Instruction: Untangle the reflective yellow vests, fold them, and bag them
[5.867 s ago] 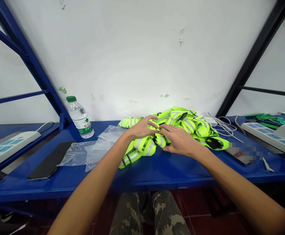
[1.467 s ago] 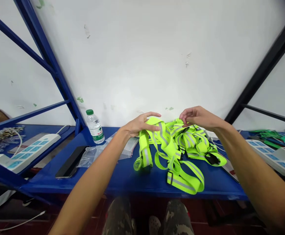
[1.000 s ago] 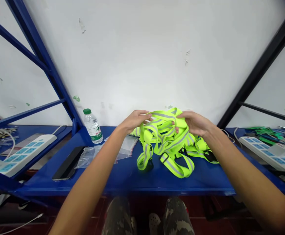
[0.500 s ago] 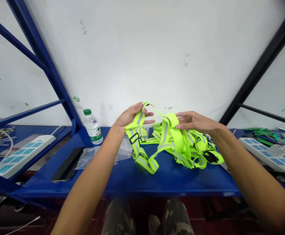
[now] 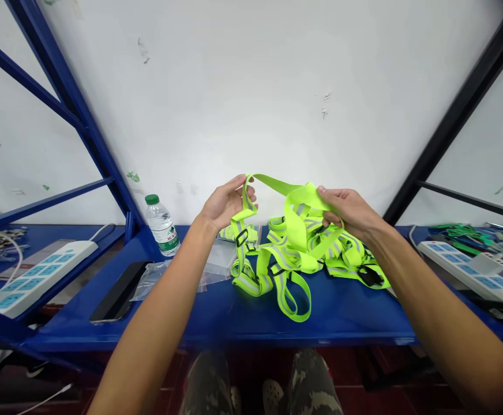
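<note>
One stretch of the yellow strap (image 5: 295,227) is opened out, though I judge it only partly untangled: its lower loops bunch over the blue table (image 5: 342,320), right of the plastic bags (image 5: 219,259), before the jumbled pile of straps (image 5: 342,248). My half-curled left hand (image 5: 225,203) pinches the strap's top; my right hand (image 5: 351,210), thumb against bent fingers, grips it farther along.

scuffed white wall (image 5: 234,104), dark red tiled floor (image 5: 359,397)
</note>
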Motion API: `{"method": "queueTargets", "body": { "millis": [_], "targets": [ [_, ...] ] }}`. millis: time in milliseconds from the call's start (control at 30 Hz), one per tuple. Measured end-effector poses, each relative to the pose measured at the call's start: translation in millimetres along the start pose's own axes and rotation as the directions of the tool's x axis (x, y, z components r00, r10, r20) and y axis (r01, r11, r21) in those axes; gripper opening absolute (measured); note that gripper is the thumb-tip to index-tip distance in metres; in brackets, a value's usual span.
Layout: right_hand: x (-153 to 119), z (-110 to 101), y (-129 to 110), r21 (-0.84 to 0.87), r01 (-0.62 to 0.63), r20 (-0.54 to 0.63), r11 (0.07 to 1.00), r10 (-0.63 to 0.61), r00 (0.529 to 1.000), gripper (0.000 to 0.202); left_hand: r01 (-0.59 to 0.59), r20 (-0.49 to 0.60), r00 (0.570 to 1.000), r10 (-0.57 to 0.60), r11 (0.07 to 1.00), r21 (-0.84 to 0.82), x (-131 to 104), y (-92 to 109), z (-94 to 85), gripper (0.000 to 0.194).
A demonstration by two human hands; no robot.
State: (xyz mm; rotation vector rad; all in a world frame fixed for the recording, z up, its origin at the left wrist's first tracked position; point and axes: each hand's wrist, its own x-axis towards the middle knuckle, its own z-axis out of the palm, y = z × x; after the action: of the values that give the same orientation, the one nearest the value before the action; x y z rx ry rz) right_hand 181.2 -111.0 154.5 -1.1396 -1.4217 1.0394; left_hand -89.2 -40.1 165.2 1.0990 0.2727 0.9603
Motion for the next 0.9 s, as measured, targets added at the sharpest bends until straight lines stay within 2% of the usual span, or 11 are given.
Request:
{"method": "queueTargets", "body": {
  "millis": [100,200,267,333,400,467,533,633,733,800,900],
  "targets": [
    [-5,-11,-9,-0.200,-0.083,0.289,0.976,0.140,0.947,0.039,-0.006,-0.029,1.000,0.006,1.000,-0.011,1,7,2.6,0.009],
    [-2,-26,-7,-0.227,-0.119,0.380,0.967,0.200,0.903,0.041,-0.018,-0.063,0.998,0.018,1.000,-0.005,-1,14,9.3,0.009],
    [4,-34,3,-0.219,-0.112,0.301,0.969,0.176,0.937,0.042,-0.027,-0.072,0.997,0.027,1.000,-0.001,-2,16,13.9,0.009],
    [11,-37,17,-0.350,-0.090,0.134,0.932,0.145,0.980,0.041,-0.027,-0.046,0.999,0.027,1.000,-0.006,-1,15,17.6,0.009],
    [14,-33,29,-0.583,-0.069,-0.063,0.810,0.039,0.997,0.036,-0.015,-0.001,1.000,0.015,1.000,-0.005,2,10,20.9,0.010],
    [12,-18,36,-0.738,-0.033,-0.174,0.674,-0.142,0.975,0.033,0.000,0.021,1.000,-0.001,1.000,0.031,7,3,24.5,0.015],
    [5,5,39,-0.756,0.068,-0.120,0.651,-0.239,0.963,0.030,0.008,0.014,1.000,-0.009,0.995,0.097,12,-5,29.3,0.023],
    [-7,45,46,-0.654,0.195,0.139,0.731,-0.137,0.981,0.031,0.002,0.019,1.000,-0.006,0.982,0.191,15,-15,39.2,0.036],
    [-8,74,65,-0.769,0.088,0.056,0.634,-0.069,0.996,0.033,-0.015,0.038,0.999,0.006,0.970,0.241,13,-17,49.9,0.045],
    [-2,79,79,-0.804,0.017,-0.006,0.594,-0.037,0.999,0.032,-0.024,0.044,0.999,0.013,0.965,0.262,11,-14,53.3,0.046],
    [8,64,87,-0.671,-0.026,-0.005,0.741,0.030,1.000,0.022,-0.037,0.010,0.999,0.036,0.948,0.317,8,-4,46.7,0.046]
  ]
}}
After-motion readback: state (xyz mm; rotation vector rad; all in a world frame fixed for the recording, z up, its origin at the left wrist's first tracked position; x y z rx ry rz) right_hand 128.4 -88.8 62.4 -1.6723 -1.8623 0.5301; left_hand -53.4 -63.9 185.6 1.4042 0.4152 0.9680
